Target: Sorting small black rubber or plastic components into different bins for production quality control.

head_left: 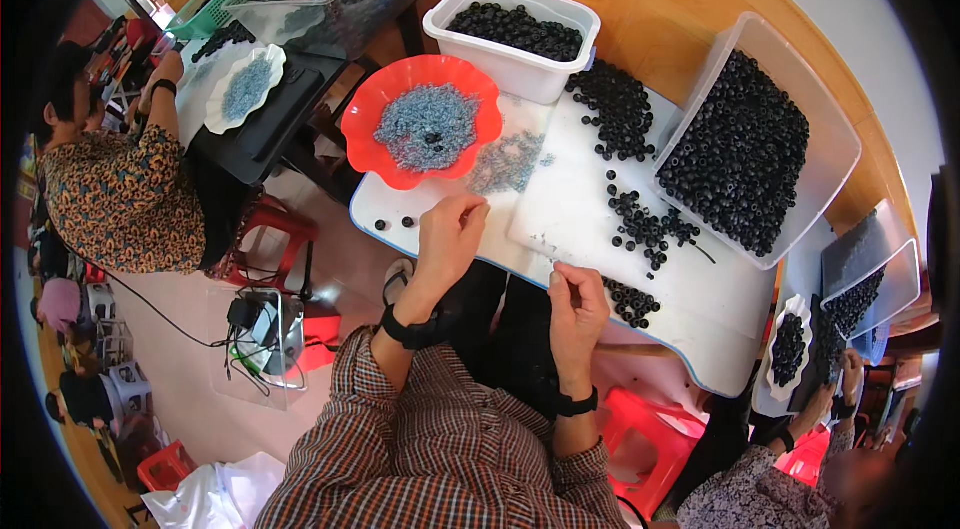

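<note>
My left hand (452, 237) is over the near edge of the white table, its fingers pinched together near a scatter of tiny clear blue-grey pieces (508, 161). What it holds, if anything, is hidden. My right hand (579, 314) is at the table's edge, thumb and forefinger pressed together; anything between them is too small to make out. Beyond my left hand lies a red scalloped dish (362, 125) heaped with clear blue-grey pieces. Two small black round parts (407, 222) lie left of that hand. Loose black round parts (632, 301) lie just right of my right hand.
A white tub (545, 82) and a large clear bin (835, 161), both with black round parts, stand on the far side. More black parts (612, 109) lie between them. People work at tables left and right. Red stools (650, 439) stand underneath.
</note>
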The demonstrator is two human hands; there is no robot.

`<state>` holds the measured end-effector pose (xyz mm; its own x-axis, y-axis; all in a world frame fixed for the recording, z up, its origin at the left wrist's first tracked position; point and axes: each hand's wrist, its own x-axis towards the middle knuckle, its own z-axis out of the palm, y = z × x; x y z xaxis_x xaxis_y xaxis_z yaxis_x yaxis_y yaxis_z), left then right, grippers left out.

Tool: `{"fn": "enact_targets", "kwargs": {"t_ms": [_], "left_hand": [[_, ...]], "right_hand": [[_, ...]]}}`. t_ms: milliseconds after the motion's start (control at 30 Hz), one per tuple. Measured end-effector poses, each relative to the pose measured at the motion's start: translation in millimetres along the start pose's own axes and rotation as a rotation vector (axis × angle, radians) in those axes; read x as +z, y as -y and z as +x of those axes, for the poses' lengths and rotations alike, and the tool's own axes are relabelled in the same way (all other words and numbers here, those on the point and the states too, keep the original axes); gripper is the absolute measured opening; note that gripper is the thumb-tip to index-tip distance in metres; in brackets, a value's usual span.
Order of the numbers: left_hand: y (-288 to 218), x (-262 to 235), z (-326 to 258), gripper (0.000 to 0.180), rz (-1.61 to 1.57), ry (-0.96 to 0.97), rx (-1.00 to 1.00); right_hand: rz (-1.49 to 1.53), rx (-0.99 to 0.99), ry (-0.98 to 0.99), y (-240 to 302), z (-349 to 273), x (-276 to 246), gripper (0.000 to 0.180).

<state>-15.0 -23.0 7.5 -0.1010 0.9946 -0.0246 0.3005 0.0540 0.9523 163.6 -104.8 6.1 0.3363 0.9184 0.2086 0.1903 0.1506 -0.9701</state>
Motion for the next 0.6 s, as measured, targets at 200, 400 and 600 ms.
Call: {"fn": "enact_targets", "kwargs": {"t_ms": [200, 400, 600], "left_hand": [[16.4, 3.0, 5.5, 0.021, 0.470, -0.310, 0.322], [15.5, 4.0, 4.1, 0.026, 0.559, -0.226, 0.226], [20.6, 5.6, 0.4, 0.027, 0.491, -0.287, 0.357]], "right_hand": [[-0.105, -0.108, 0.048, -0.7, 5.4, 9.2, 0.009], [-0.136, -0.134, 0.084, 0.8, 6.2, 11.3, 0.010], [-0.146, -0.158, 0.080, -1.0, 7.3, 10.0, 0.009]]}}
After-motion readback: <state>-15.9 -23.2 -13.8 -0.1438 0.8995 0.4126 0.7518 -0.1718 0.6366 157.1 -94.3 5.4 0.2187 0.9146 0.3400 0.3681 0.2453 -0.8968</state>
